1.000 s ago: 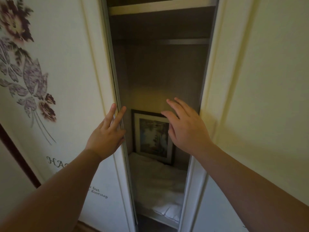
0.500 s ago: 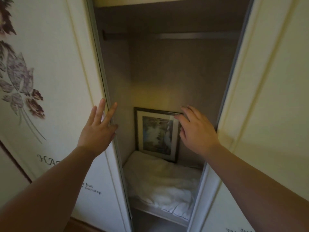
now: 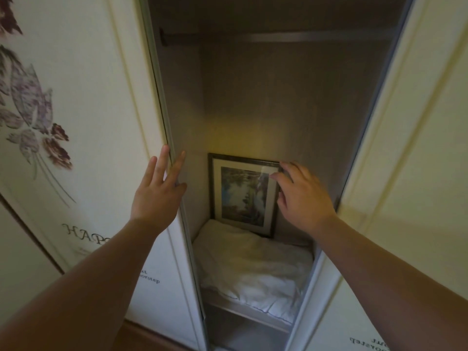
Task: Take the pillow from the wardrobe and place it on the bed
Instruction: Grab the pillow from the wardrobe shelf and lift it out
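Observation:
A white pillow [image 3: 253, 269] lies on a low shelf [image 3: 243, 311] inside the open wardrobe. My left hand [image 3: 157, 191] is flat with fingers spread, resting against the edge of the left sliding door [image 3: 83, 138]. My right hand [image 3: 301, 196] is inside the opening, fingers loosely curled in front of the top right corner of a framed picture [image 3: 244, 196]; it holds nothing. Both hands are above the pillow and apart from it.
The framed picture leans on the back wall, its lower edge behind the pillow. The left door carries a flower print and lettering. The right door [image 3: 405, 158] bounds the gap. A hanging rail [image 3: 278, 36] crosses near the top. Wooden floor shows at the bottom left.
The gap between the two doors has grown wider, showing more of the pillow and picture. My right hand has moved further into the wardrobe, towards the picture's corner.

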Motion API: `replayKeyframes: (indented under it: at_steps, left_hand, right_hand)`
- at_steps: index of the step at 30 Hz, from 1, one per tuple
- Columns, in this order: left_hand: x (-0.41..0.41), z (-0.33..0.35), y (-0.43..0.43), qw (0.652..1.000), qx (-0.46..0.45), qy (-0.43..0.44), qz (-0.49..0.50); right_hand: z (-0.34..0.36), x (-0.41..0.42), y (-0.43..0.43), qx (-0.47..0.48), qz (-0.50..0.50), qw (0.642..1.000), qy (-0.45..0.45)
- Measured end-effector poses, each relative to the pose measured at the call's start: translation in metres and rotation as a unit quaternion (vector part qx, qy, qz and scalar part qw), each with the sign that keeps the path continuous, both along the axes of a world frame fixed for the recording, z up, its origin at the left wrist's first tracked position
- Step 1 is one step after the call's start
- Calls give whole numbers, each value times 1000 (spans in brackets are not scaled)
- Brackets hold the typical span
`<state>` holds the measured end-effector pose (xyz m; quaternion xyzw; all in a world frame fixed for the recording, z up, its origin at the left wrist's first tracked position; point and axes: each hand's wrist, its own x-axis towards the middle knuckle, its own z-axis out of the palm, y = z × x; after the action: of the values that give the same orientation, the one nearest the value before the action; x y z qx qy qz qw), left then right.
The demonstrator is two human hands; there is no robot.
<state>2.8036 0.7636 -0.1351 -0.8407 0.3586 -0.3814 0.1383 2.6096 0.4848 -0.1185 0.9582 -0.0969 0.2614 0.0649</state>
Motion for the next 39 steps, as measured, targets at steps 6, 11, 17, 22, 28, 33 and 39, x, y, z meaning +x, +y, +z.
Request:
replayKeyframes:
  at_steps: [6, 11, 17, 22, 28, 33, 39]
  left_hand:
    - [5, 0, 4, 1000, -6, -8, -10]
    - [2, 1, 1, 1000, -12, -2, 11]
    - [-6, 2, -2, 999, 2, -6, 43]
    - [-16, 1, -10, 997, 49, -5, 57]
    - [-20, -7, -20, 992, 99, 37, 75]
    - [-22, -8, -26, 988, 111, 47, 93]
    - [-21, -9, -30, 988, 114, 36, 98]
  right_hand:
    - [-4, -14, -15, -17, -42, 998, 43]
    - [0, -15, -18, -29, -64, 996, 55]
    - [-4, -31, -29, -48, -84, 993, 73]
    - [-4, -42, -39, -45, -90, 992, 75]
    - [-7, -56, -56, -65, -86, 990, 87]
    - [-8, -71, -66, -57, -101, 989, 88]
    - [-8, -94, -82, -53, -135, 985, 96]
